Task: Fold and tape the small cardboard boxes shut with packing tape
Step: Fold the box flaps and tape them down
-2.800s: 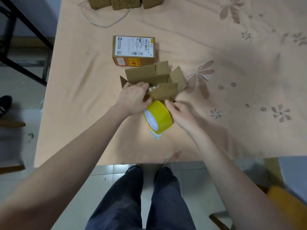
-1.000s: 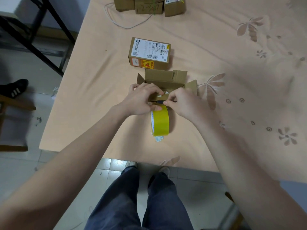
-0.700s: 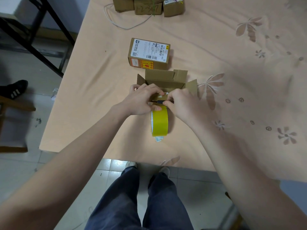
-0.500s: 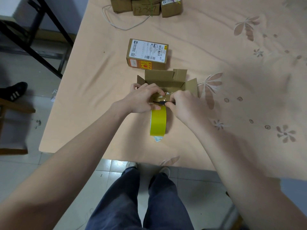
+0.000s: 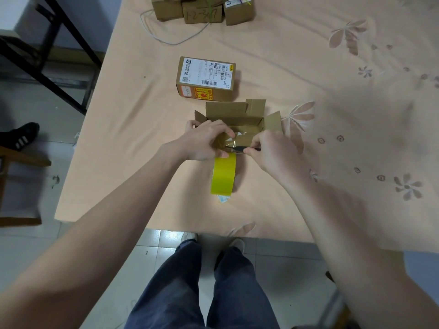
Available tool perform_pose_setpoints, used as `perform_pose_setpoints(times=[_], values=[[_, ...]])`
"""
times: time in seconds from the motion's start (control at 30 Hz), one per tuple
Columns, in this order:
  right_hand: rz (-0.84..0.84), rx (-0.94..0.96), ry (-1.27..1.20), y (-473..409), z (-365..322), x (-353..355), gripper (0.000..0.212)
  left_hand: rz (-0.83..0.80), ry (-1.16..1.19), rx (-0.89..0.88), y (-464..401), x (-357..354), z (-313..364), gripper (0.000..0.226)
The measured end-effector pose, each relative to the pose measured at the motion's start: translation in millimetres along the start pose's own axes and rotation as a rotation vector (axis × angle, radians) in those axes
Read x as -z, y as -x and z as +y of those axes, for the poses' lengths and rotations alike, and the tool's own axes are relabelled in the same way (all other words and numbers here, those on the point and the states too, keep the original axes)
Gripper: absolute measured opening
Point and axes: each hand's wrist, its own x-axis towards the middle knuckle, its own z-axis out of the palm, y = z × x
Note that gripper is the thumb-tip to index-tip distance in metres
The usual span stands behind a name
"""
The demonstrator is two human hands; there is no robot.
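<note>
The left hand grips the open box's near flap, steadying it, while the right hand's fingers pinch a thin dark tool, probably cutting tape from the roll propped against the box.

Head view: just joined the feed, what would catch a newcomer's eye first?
The yellow tape roll stands on edge near the table's front edge. Just behind it, the left hand grips the open cardboard box while the right hand pinches a thin dark tool at its near flap. A labelled closed box sits behind.
</note>
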Motion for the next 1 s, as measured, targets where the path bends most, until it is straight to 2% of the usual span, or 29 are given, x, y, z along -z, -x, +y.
perform_pose_setpoints(times=[0.2, 0.33, 0.43, 0.5, 0.57, 0.73, 0.87, 1.0], values=[[0.084, -0.031, 0.122, 4, 24, 7, 0.027, -0.005, 0.003, 0.002, 0, 4, -1, 0.05], [0.02, -0.095, 0.019, 11, 53, 15, 0.024, 0.005, 0.022, 0.03, 1, 7, -5, 0.052], [-0.004, -0.054, -0.253, 15, 46, 11, 0.039, 0.022, 0.033, 0.026, 1, 4, -2, 0.054], [0.039, -0.05, -0.415, 17, 32, 5, 0.048, 0.031, 0.039, 0.03, 2, 3, 0, 0.056], [0.055, -0.133, -0.594, 17, 16, -7, 0.048, 0.032, 0.038, 0.033, 3, 3, -1, 0.058], [-0.118, -0.349, -0.867, 9, -19, -41, 0.047, 0.036, 0.036, 0.031, 3, 3, 0, 0.056], [-0.038, -0.447, -1.06, 2, -32, -55, 0.042, 0.031, 0.062, 0.015, 4, 1, -2, 0.041], [-0.052, -0.487, -1.146, 1, -26, -58, 0.039, 0.155, 0.124, 0.032, 6, -2, -6, 0.019]])
